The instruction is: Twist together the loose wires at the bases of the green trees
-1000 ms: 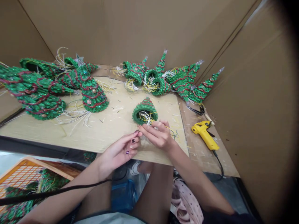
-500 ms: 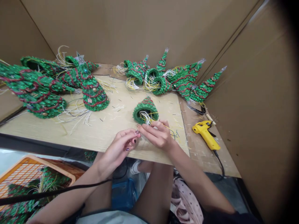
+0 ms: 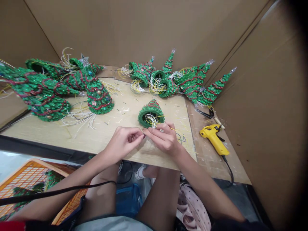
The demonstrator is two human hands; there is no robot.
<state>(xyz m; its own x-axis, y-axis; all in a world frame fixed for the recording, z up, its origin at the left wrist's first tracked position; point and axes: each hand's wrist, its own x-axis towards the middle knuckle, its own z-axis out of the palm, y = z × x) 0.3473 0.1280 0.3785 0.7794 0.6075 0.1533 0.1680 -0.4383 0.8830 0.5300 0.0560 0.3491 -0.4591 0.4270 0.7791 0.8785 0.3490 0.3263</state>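
Note:
A small green Christmas tree with red garland point(image 3: 154, 104) lies on its side, its hollow base turned towards me. White and yellow wires point(image 3: 151, 120) come out of the base and run to my right hand point(image 3: 164, 137), whose fingers are closed on them. My left hand point(image 3: 128, 140) meets it fingertip to fingertip just in front of the tree. Its thumb and forefinger are pinched together at the wire ends; what exactly lies between the tips is too small to make out.
Behind, several more trees point(image 3: 192, 85) lie with wires trailing. One decorated tree point(image 3: 99, 98) stands upright at left. A yellow glue gun point(image 3: 215, 141) and black-handled pliers point(image 3: 204, 112) lie at right. Wire clippings dot the table point(image 3: 101, 138). An orange crate point(image 3: 32, 170) holds more trees below left.
My left hand has turned palm-down, with its fingers drawn into a tighter pinch and its forearm raised. The right hand stays nearly in place. The view has shifted slightly.

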